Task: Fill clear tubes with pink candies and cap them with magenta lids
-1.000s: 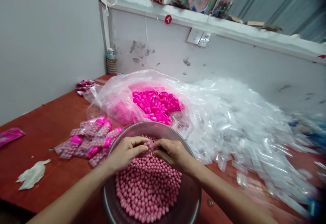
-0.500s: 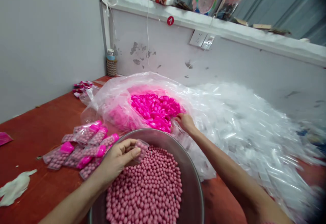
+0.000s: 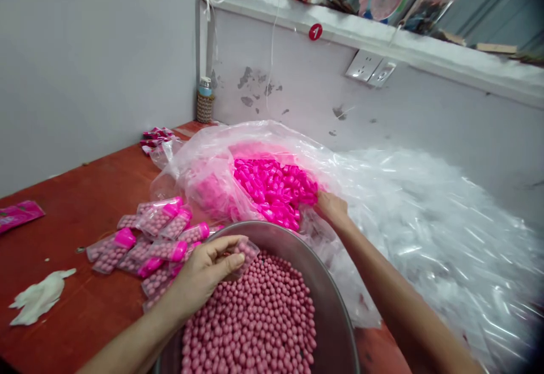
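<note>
My left hand pinches a small clear plastic bottle filled with pink balls, above the near side of a dark metal basin. Inside the basin lies a heap of loose pink balls. My right hand is at the right edge of a pile of bright pink caps, which sit in an open clear plastic bag. Its fingers look closed, but the tips are hidden among the caps and film. Left of the basin, several filled bottles with pink caps lie in a heap.
A large mound of clear empty plastic containers covers the right side of the red table. A white scrap and a pink packet lie at left. A woven-sleeved bottle stands in the corner below a cluttered shelf.
The camera view has turned left, so everything sits farther right. My right hand has reached slightly deeper at the caps' edge. My left hand still holds the filled bottle over the basin.
</note>
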A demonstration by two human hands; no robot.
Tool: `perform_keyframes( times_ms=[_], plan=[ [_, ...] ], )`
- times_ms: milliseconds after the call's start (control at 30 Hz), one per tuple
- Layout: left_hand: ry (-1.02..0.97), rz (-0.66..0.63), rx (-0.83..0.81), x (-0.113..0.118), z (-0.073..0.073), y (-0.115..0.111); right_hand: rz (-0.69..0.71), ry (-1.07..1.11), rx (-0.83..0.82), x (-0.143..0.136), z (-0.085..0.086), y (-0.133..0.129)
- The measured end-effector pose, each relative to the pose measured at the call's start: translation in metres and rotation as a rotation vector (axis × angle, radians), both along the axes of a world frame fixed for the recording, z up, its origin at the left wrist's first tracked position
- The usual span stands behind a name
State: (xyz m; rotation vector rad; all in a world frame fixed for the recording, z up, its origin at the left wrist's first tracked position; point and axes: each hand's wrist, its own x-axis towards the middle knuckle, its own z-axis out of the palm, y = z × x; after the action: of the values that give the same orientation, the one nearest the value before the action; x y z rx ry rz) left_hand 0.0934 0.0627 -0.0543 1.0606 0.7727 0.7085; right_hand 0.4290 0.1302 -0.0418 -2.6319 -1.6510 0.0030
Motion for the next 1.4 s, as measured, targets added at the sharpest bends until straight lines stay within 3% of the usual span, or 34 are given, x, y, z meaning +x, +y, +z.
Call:
perform_keyframes(
  times_ms=[133,300,400,500,600,733,833,1033,1167,1300,1400],
  plan=[
    [0.047,-0.047,0.126,0.000,0.004,-0.001,0.105,0.186,-0.002,-0.014,0.024,-0.040],
    [0.137,-0.071,0.380,-0.001,0.011,-0.007,0.279,1.025,0.208,-0.077,0.035,-0.084],
    [0.196,-0.038,0.533,-0.002,0.014,-0.012,0.443,1.216,0.280,-0.121,0.036,-0.103],
    [0.241,-0.017,0.614,-0.004,0.013,-0.017,0.656,1.084,0.278,-0.150,0.036,-0.116],
    [0.248,-0.002,0.631,-0.007,0.012,-0.021,0.794,0.846,0.254,-0.161,0.035,-0.124],
    [0.225,0.035,0.706,-0.010,0.011,-0.026,0.841,0.624,0.301,-0.164,0.037,-0.134],
    [0.214,-0.011,0.801,-0.010,0.010,-0.030,0.894,0.493,0.325,-0.168,0.038,-0.142],
    [0.445,-0.057,1.062,-0.009,0.003,-0.031,0.999,0.392,0.327,-0.165,0.024,-0.143],
    [0.401,-0.067,0.910,-0.005,0.007,-0.024,1.029,0.311,0.286,-0.157,0.024,-0.134],
    [0.263,-0.166,0.731,-0.001,0.008,-0.018,1.156,0.004,0.185,-0.158,0.047,-0.128],
    [0.222,-0.164,0.611,-0.001,0.006,-0.016,1.210,-0.152,0.133,-0.158,0.061,-0.123]
  ],
)
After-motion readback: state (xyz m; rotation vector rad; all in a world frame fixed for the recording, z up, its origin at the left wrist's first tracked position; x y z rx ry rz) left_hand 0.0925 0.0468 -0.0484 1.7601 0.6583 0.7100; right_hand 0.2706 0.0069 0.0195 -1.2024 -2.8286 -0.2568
